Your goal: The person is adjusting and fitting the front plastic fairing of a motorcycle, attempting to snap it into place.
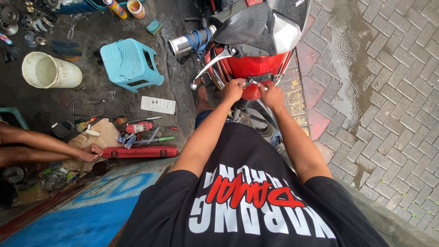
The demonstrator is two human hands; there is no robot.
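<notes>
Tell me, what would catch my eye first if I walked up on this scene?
First, the red motorcycle at top centre, where the person's left hand and right hand press together on a small red part below its front. To the left, a light blue plastic stool stands on the dark floor amid scattered tools and a long red case. Wet grey paving fills the right side.

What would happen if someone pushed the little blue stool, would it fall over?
The blue plastic stool looks hollow, so it is probably light and would likely slide on the wet-looking dark floor. Its splayed legs and low height suggest it would not tip easily. It already stands slightly tilted.
</notes>
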